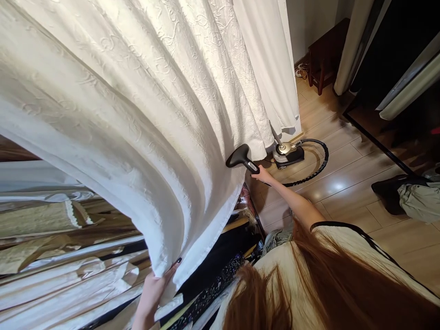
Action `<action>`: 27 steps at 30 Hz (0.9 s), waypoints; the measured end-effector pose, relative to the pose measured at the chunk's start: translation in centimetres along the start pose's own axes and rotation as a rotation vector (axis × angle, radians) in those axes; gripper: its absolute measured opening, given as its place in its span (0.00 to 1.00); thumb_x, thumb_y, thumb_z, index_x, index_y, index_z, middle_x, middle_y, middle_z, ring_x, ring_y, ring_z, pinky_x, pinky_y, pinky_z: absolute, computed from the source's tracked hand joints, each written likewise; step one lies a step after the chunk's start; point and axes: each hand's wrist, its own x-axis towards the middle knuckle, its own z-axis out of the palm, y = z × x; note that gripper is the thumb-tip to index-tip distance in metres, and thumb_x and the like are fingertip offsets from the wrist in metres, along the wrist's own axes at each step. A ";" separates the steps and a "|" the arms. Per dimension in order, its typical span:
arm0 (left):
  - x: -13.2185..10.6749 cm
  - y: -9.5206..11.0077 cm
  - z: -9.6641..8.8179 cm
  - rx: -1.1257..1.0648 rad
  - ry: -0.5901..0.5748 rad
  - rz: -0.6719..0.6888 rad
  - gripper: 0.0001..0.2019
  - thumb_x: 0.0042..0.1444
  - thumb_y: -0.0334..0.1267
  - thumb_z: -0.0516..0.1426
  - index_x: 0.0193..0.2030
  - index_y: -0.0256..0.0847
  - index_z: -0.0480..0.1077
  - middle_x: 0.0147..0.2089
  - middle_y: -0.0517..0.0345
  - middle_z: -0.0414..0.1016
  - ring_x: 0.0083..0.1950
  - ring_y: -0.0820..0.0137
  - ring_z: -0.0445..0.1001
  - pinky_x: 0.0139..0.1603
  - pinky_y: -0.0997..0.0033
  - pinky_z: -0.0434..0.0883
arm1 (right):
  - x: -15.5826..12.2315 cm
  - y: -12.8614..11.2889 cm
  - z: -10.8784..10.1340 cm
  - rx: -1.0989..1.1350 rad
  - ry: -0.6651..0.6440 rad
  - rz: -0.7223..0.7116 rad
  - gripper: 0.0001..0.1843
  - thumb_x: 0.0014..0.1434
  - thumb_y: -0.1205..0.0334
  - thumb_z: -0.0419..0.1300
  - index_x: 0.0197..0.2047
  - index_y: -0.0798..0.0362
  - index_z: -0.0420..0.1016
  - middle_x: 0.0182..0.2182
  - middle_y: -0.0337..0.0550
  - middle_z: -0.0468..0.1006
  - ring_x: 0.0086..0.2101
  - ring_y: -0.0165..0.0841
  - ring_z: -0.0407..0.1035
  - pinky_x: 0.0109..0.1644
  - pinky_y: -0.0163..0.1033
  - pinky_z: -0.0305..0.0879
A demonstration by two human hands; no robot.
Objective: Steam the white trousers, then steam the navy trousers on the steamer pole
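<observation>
A white embossed curtain (192, 119) hangs in long folds across the left and middle of the head view. Its lower edge is bunched in my left hand (156, 282), which grips the cloth and draws it toward me at the bottom. My right hand (263, 175) is wrapped around the handle of a black garment steamer head (239, 157). The broad head lies against or very close to the curtain's lower right part. A black ribbed hose (326, 153) curves over the floor between the handle and the steamer base (289, 154).
Several garments (68, 220) hang or lie behind the curtain at left. A dark wooden stool (326, 55) stands at the back, with shoes (301, 72) beside it. Right of me are a black rack bar (378, 144) and greenish cloth (417, 201) above the wooden floor (343, 178).
</observation>
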 end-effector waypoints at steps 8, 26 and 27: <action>-1.5 -0.6 -0.3 -0.032 -0.076 -0.095 0.44 0.26 0.64 0.67 0.45 0.28 0.75 0.50 0.34 0.80 0.52 0.47 0.77 0.47 0.61 0.76 | -0.1 1.0 1.1 -0.043 -0.035 0.028 0.25 0.48 0.53 0.69 0.45 0.50 0.63 0.32 0.36 0.73 0.28 0.29 0.66 0.30 0.34 0.63; -2.9 0.5 -1.0 -0.065 -0.116 -0.122 0.44 0.28 0.63 0.66 0.51 0.33 0.72 0.57 0.36 0.77 0.56 0.45 0.77 0.50 0.61 0.79 | 1.8 2.8 3.9 -0.166 -0.071 0.067 0.23 0.47 0.53 0.70 0.41 0.50 0.64 0.38 0.43 0.76 0.38 0.38 0.72 0.39 0.38 0.66; -2.9 0.4 -1.0 -0.064 -0.117 -0.122 0.44 0.29 0.63 0.66 0.51 0.33 0.72 0.57 0.36 0.77 0.56 0.46 0.77 0.49 0.62 0.79 | 1.9 2.8 4.1 -0.169 -0.070 0.072 0.23 0.47 0.53 0.70 0.41 0.50 0.64 0.38 0.43 0.76 0.38 0.38 0.72 0.39 0.37 0.66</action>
